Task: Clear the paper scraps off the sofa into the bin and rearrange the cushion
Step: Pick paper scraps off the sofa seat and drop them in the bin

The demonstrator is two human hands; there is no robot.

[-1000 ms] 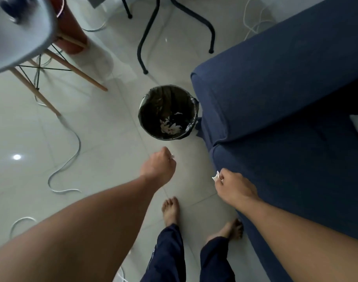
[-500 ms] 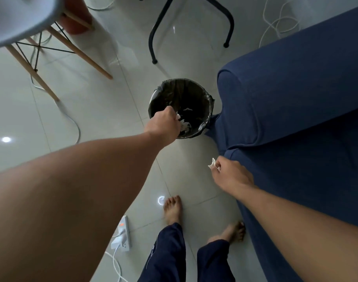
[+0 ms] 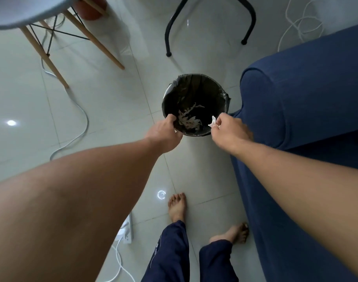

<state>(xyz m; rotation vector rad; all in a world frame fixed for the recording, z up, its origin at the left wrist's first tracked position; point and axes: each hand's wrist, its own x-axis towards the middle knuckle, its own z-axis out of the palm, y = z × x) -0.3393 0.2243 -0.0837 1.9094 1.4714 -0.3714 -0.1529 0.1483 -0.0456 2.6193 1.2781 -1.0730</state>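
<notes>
A round bin (image 3: 224,94) lined with a black bag stands on the tiled floor against the blue sofa's (image 3: 308,94) armrest. Several paper scraps (image 3: 189,120) lie at its bottom. My left hand (image 3: 165,133) hovers palm down at the bin's near-left rim, thumb over the edge and fingers curled under; what they hold is hidden. At the near-right rim, my right hand (image 3: 231,129) pinches a small white paper scrap (image 3: 212,121) just above the opening. No cushion is in view.
A chair with wooden legs (image 3: 52,64) stands at the upper left, and black metal legs (image 3: 169,37) behind the bin. Cables (image 3: 80,110) trail over the floor, with a white power strip (image 3: 127,228) near my bare feet (image 3: 177,206).
My right hand has moved up from the sofa's front to the bin's rim with its scrap. My left hand has drawn back from over the bin to its near edge.
</notes>
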